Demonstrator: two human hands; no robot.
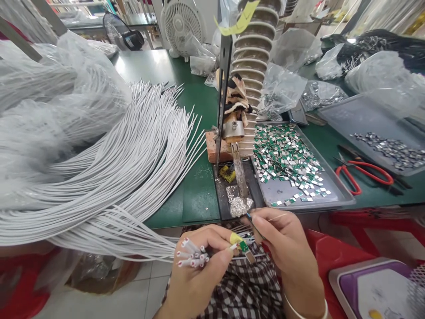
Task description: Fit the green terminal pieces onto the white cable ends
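My left hand (207, 261) is closed round several white cables (191, 253), their cut ends poking up between thumb and fingers. Between its thumb and forefinger, which has a yellow wrap, one cable end meets a small green circuit board (244, 246). I cannot tell whether the two are joined. My right hand (282, 239) pinches a thin dark tool (255, 225) with a blue tip; its kind is unclear. That tip is close to a silvery lump of solder (241, 206) under the flat metal tip of a fixed soldering iron (238, 170).
A metal tray (275, 192) of small green boards stands right of the iron. Red-handled cutters (372, 170) lie beyond it, near a tray of metal parts (352, 110). A large cable bundle (133, 164) covers the left side. A ribbed duct (254, 57) rises behind the brick (217, 148).
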